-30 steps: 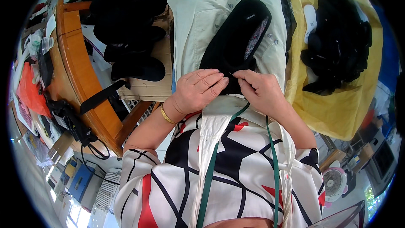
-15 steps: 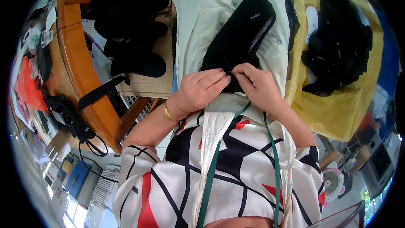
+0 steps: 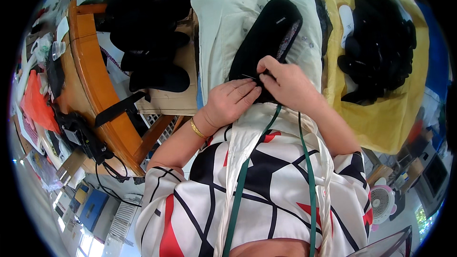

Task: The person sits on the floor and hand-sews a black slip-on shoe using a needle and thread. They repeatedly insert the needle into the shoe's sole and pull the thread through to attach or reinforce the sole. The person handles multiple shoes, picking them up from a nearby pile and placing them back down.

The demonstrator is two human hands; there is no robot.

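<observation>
A black fabric slipper (image 3: 264, 33) with a patterned lining showing along its opening lies slanted on a white cloth (image 3: 214, 28) in front of me. My left hand (image 3: 229, 101) grips the slipper's near end, fingers pressed together. A thin shiny line that looks like a needle (image 3: 247, 75) shows against the black by those fingertips. Just right of it, my right hand (image 3: 289, 83) is closed, thumb and forefinger bent together over the slipper. Whatever is between them is too small or dark to make out.
More black slippers (image 3: 162, 78) are piled on cardboard at the left, beside an orange wooden chair frame (image 3: 90, 66). On the right, a yellow bag (image 3: 385, 128) holds a heap of black slippers (image 3: 381, 38). A small pink-and-white fan (image 3: 381, 203) stands at the lower right.
My right hand has lifted slightly up and away from my left fingertips, and the thin needle-like line now shows there. The left hand keeps its grip on the slipper.
</observation>
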